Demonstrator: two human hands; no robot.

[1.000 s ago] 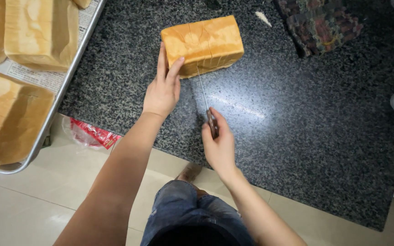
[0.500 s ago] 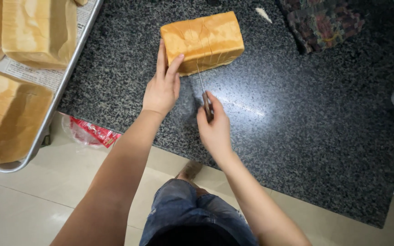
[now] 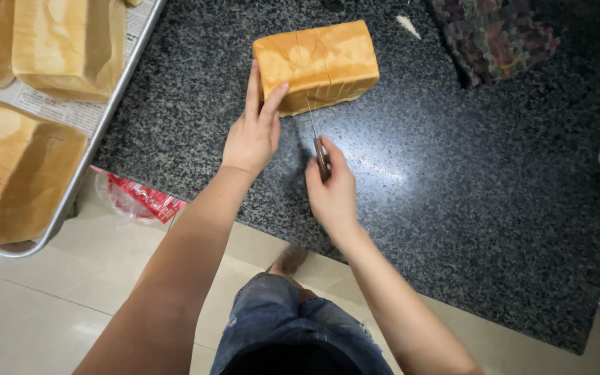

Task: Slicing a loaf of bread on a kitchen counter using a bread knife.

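The knife has slid forward since a second ago, its blade now biting into the loaf's near face.

The left hand [image 3: 251, 135] presses flat against the near end of the golden loaf [image 3: 316, 64] on the dark granite counter [image 3: 480, 201]; the right hand [image 3: 332, 191] is clenched around the handle of the knife [image 3: 316, 142]. Faint lines cross the crust, yet no slice lies free: cutting looks barely begun. More loaves sit on the tray [image 3: 98, 132] at left.

Glossy speckled stone counter [image 3: 453, 194]; metal tray [image 3: 105, 118].
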